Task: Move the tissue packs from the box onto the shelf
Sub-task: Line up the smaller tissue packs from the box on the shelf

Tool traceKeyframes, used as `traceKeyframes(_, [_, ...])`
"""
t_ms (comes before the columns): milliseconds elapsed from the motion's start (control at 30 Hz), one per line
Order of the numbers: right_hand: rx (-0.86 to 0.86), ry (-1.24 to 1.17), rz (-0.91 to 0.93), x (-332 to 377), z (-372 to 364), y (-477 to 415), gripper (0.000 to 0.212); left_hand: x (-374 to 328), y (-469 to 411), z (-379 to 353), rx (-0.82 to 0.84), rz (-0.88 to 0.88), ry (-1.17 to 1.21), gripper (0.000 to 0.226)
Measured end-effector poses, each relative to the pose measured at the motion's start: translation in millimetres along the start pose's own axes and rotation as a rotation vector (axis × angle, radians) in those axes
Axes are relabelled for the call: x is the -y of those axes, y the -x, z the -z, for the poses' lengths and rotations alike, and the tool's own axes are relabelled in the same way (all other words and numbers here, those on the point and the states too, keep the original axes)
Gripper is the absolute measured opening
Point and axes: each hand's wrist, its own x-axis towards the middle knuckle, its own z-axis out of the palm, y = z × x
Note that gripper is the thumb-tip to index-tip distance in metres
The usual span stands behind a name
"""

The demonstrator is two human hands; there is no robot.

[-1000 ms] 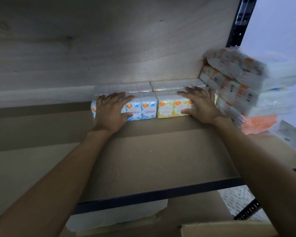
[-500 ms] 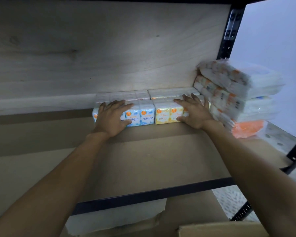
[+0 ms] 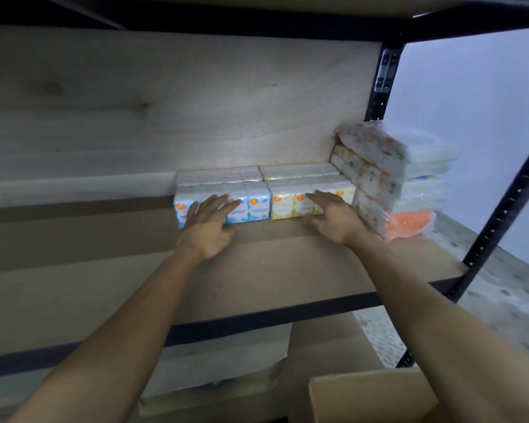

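Note:
A blue tissue pack (image 3: 251, 203) and a yellow tissue pack (image 3: 290, 199) stand side by side against the back of the shelf (image 3: 257, 270). More white packs lie behind them. My left hand (image 3: 208, 227) hovers in front of the blue pack with fingers spread, fingertips at its face. My right hand (image 3: 333, 218) is open in front of the yellow pack, fingertips just touching it. Neither hand grips anything. A corner of the cardboard box (image 3: 370, 398) shows at the bottom right.
A stack of several tissue packs (image 3: 397, 178) leans at the shelf's right end, an orange one at the bottom. A black metal upright (image 3: 382, 80) and a slanted post (image 3: 501, 215) frame the right side. Another board runs overhead. Packs lie on the lower level (image 3: 220, 370).
Both hands have drawn back from the packs toward me; they lay flat on the packs before and now only the fingertips reach them. The view has pulled back too.

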Motion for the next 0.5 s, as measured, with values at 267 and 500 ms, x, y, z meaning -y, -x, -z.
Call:
traceKeyframes(267, [0.057,-0.091,-0.073,32.3,-5.5,75.3,0.06,-62.5,62.4,8.3,0.093,0.059,0.261,0.059])
traceKeyframes(500, [0.032,-0.231,-0.144,43.8,6.8,147.7,0.059,-110.7,111.9,12.0,0.136,0.042,0.406,0.056])
